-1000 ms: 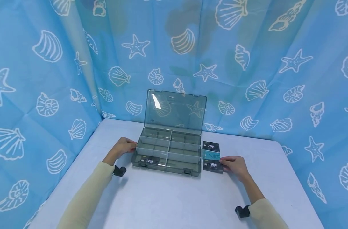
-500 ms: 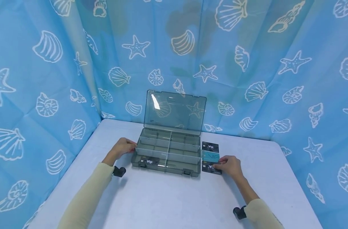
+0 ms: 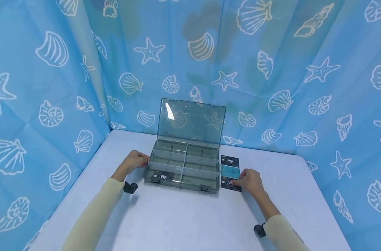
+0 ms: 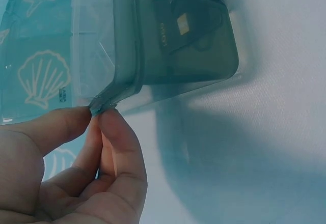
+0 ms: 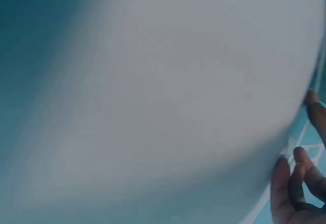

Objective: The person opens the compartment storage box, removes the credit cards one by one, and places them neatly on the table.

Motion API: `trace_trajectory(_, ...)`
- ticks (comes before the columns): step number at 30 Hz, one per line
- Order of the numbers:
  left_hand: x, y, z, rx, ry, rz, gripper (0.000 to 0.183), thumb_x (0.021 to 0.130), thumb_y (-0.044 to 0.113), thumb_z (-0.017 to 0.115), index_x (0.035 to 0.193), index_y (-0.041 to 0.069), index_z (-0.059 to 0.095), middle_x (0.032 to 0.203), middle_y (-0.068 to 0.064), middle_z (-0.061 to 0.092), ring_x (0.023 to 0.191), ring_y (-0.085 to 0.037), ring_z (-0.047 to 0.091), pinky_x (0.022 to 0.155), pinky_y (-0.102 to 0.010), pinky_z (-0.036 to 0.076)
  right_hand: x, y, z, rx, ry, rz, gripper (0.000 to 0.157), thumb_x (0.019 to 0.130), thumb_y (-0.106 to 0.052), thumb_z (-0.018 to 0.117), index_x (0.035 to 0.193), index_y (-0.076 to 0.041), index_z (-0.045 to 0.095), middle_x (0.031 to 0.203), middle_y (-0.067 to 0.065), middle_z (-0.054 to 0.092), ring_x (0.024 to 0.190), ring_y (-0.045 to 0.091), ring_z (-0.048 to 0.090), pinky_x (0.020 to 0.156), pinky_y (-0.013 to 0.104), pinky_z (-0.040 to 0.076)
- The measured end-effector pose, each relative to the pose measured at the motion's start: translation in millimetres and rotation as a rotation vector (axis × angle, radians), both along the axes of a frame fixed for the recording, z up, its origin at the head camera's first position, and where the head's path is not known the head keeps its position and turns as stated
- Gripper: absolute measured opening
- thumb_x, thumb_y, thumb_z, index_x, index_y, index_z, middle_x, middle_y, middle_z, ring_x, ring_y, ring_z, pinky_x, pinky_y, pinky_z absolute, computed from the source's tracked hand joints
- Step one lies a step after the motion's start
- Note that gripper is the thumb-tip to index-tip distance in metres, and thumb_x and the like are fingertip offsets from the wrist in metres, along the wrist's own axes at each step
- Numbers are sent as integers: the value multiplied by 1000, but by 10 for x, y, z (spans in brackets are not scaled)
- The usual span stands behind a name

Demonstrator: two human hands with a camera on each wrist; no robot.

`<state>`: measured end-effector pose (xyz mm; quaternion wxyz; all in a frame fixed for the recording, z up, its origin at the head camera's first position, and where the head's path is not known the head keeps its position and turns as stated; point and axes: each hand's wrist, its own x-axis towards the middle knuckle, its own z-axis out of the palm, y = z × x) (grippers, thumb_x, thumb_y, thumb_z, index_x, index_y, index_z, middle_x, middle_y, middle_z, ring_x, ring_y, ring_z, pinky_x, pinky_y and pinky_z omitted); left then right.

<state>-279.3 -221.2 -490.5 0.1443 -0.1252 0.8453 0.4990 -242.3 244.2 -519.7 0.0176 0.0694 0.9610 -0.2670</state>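
A translucent grey compartment box [image 3: 169, 158] lies on the white table, its lid [image 3: 191, 123] raised at the back. My left hand [image 3: 134, 161] pinches the box's left wall between thumb and fingers, which the left wrist view shows close up. One black "Vip" card [image 3: 163, 176] lies in the front left compartment. Right of the box three cards form a column: a black card [image 3: 230, 161] at the back, a turquoise card [image 3: 230, 170] in the middle and a black card [image 3: 235, 187] in front. My right hand [image 3: 252, 181] touches the front card, thumb and fingertips apart.
White dividers [image 3: 185, 158] split the box into several compartments, and two latches [image 3: 204, 188] line its front edge. A blue shell-print curtain [image 3: 190, 52] hangs behind the table [image 3: 177, 219] and along its sides.
My right hand has moved left from the front black card's right edge onto its face, and that card now sits straighter in the column. My left hand stays at the box wall.
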Motion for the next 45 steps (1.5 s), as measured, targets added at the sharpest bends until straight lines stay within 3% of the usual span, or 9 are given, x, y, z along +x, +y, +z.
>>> trace_trajectory(9,16,-19,38,10,2,13,29,97,11,56,120,-6,60,119,-21,59,107,-31,60,92,-40,52,-145,-818,565,-312,155,243,25,93,-29,66,95,-5,71,79,8,65,71,22,60,62,30,52)
trace_trajectory(15,6,7,32,30,-7,32,28,97,10,56,120,-6,60,121,-21,59,108,-32,60,91,-39,53,-76,-1677,667,-682,-155,495,36,97,-23,61,117,7,63,109,26,65,99,38,66,86,42,56)
trace_trajectory(20,-30,24,13,28,-14,41,27,96,9,57,118,-6,62,120,-21,60,108,-32,60,91,-38,53,-17,-2164,686,-575,-389,555,46,94,-37,63,110,6,63,103,15,65,93,28,66,85,37,55)
trace_trajectory(24,-31,22,23,34,-1,43,27,96,9,56,117,-6,62,119,-21,60,108,-32,61,91,-39,53,-20,-2324,649,-401,-409,553,42,93,-42,63,86,-1,59,79,6,55,70,18,53,65,37,48)
trace_trajectory(26,-22,17,28,41,0,42,26,96,8,56,117,-6,62,118,-21,61,108,-32,61,91,-39,53,-21,-2354,612,-391,-396,528,42,94,-39,63,96,3,62,89,8,60,78,20,59,70,39,52)
trace_trajectory(31,4,-8,24,33,-1,31,25,96,8,55,116,-6,63,116,-19,62,105,-30,61,89,-38,54,-5,-2419,494,-780,-474,429,59,98,-18,59,136,19,35,134,28,49,124,39,50,104,46,43)
trace_trajectory(37,10,-9,28,25,5,31,26,96,9,55,117,-6,63,117,-20,61,106,-31,61,89,-39,54,22,-2479,452,-1183,-551,220,66,98,-9,52,143,20,13,144,39,22,136,49,28,113,51,27)
trace_trajectory(41,19,-7,33,34,8,40,27,96,10,57,117,-6,63,117,-20,61,106,-32,61,91,-41,53,31,-2528,420,-1251,-534,142,55,99,-10,51,142,14,27,137,34,33,128,43,40,110,47,35)
trace_trajectory(45,31,-30,26,44,15,27,27,96,10,57,117,-6,63,116,-20,62,105,-31,62,91,-39,53,55,-2536,344,-1108,-453,283,38,98,-11,57,127,12,51,123,28,56,110,33,59,99,39,48)
